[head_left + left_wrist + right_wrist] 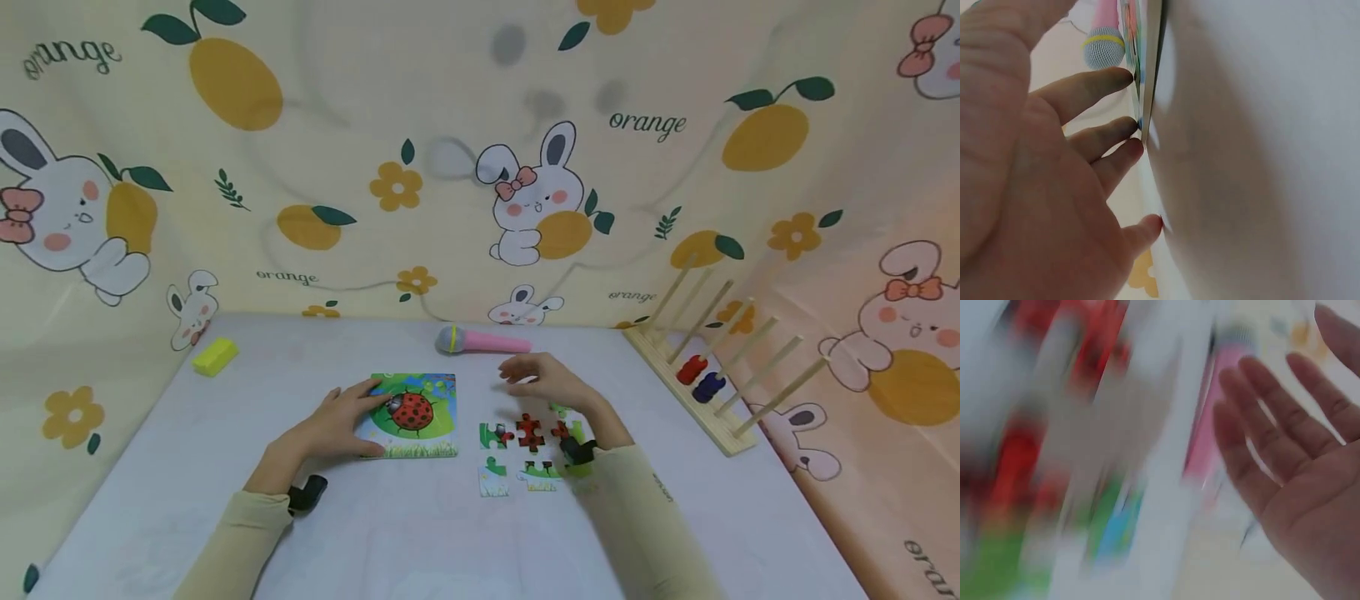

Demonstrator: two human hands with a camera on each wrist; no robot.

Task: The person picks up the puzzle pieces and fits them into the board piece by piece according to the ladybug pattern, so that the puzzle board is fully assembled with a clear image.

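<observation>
Head view: left hand [337, 425] spread at the near-left side of a ladybug board [414, 414], thumb and fingertips touching it. Right hand [551, 379] hovers above the desk [420, 533], fingers loosely bent, nothing gripped. Puzzle pieces [530, 433] lie just below that hand and partly under its wrist, apart from one another (one red with dark spots). Beyond the hands, between them, a pink microphone [491, 342]. Right of the right hand, a wooden peg rack [727, 429] with red beads [692, 369] and blue beads [708, 387]. Well left of the left hand, a yellow block [215, 357].

Left wrist view: fingers parted, several tips against the board's edge; microphone head past the fingers.

Right wrist view: palm bare, fingers extended, slightly parted; microphone behind the fingertips; pieces beside the hand, too blurred to tell apart.
</observation>
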